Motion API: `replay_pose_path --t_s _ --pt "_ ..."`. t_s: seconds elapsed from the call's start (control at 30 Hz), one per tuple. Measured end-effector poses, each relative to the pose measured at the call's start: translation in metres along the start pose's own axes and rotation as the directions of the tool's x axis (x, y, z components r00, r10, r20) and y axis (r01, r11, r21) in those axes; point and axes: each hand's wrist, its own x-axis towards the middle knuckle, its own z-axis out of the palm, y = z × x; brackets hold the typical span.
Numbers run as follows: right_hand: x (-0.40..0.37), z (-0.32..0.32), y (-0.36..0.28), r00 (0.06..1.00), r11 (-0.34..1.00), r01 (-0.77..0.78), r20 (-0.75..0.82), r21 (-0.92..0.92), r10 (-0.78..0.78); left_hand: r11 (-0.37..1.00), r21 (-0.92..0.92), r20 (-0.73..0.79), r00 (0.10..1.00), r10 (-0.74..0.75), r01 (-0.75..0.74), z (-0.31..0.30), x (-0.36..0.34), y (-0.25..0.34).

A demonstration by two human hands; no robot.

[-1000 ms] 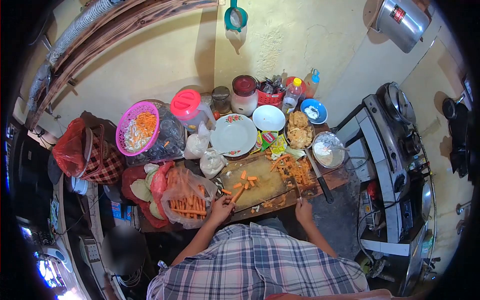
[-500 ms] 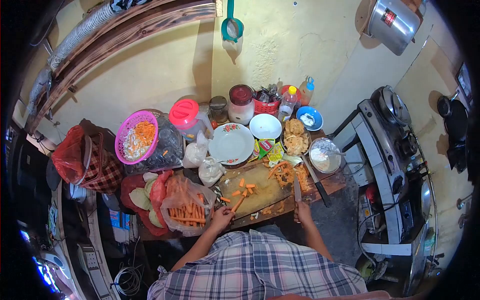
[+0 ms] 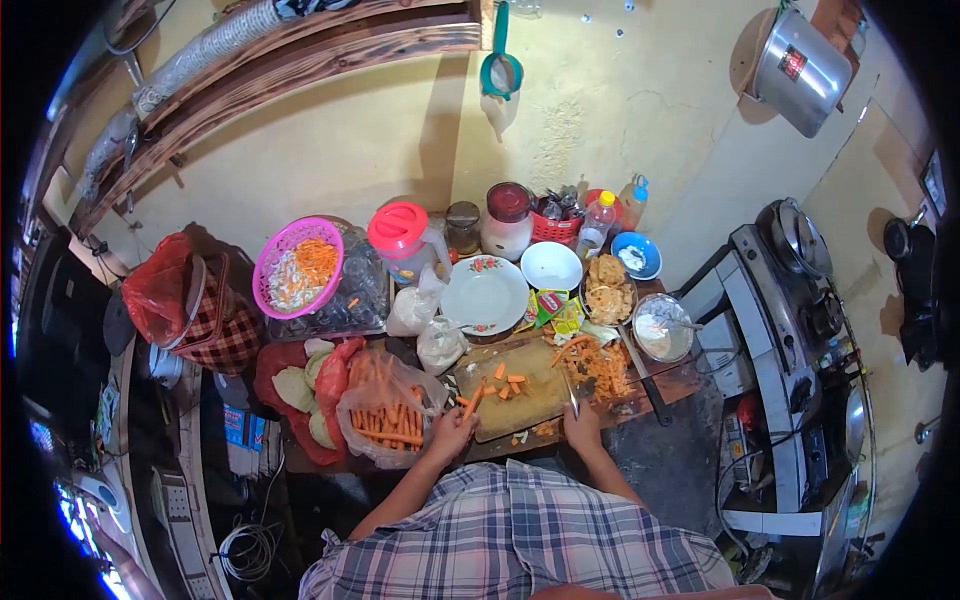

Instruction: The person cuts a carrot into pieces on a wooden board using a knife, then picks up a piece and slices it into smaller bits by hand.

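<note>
My left hand (image 3: 452, 436) is closed around the lower end of a carrot (image 3: 475, 400), whose tip points up over the left edge of the wooden cutting board (image 3: 530, 412). My right hand (image 3: 583, 430) grips a knife (image 3: 570, 388) at the board's right side. The blade points away from me and looks narrow, nearly edge-on. Several cut carrot pieces (image 3: 508, 382) lie on the board between the hands. Close to my left hand is a clear plastic bag of carrots (image 3: 392, 412). Orange peelings (image 3: 612, 375) are heaped right of the board.
A second knife (image 3: 650, 385) lies at the right. Behind the board stand a flowered plate (image 3: 485, 296), a white bowl (image 3: 551, 266), a plate of fried food (image 3: 608, 292) and a flour bowl (image 3: 662, 330). A pink basket (image 3: 262, 272) holds shredded vegetables. The stove (image 3: 775, 290) is far right.
My right hand has moved the knife left, closer to the board and the carrot, and the blade has turned more edge-on. My left hand still holds the carrot. The whole view has shifted slightly.
</note>
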Motion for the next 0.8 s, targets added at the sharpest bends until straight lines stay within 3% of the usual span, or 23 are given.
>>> replay_pose_path --t_s 0.1,0.2,0.3,0.4,0.5,0.63,0.8 --pt "0.001 0.012 -0.003 0.998 0.999 0.026 0.055 -0.031 -0.024 0.996 -0.083 0.045 0.999 -0.005 0.009 -0.012 0.005 -0.021" --pt "-0.001 0.023 -0.014 0.993 0.993 0.001 0.117 -0.119 0.013 0.998 -0.057 0.036 0.999 -0.037 0.039 -0.018 -0.003 -0.017" --pt "-0.003 0.038 -0.015 0.99 0.985 0.114 0.101 -0.132 -0.101 1.0 0.025 -0.014 1.0 -0.004 0.004 -0.024 -0.015 -0.009" --pt "-0.006 0.044 -0.019 0.981 0.992 0.087 0.179 -0.088 -0.071 0.999 0.044 -0.001 1.0 -0.029 0.029 -0.031 -0.021 -0.007" --pt "-0.007 0.052 -0.012 0.971 0.989 0.092 0.23 -0.117 -0.063 0.99 0.129 0.002 0.998 0.057 -0.057 -0.034 -0.022 -0.009" --pt "-0.01 0.054 -0.006 0.967 0.989 0.098 0.245 -0.108 -0.069 0.988 0.152 0.004 1.0 0.021 -0.021 -0.037 -0.019 -0.012" --pt "-0.005 0.055 0.001 0.988 0.995 0.061 0.144 -0.073 -0.05 0.988 0.143 0.031 0.998 0.05 -0.054 -0.038 -0.007 -0.025"
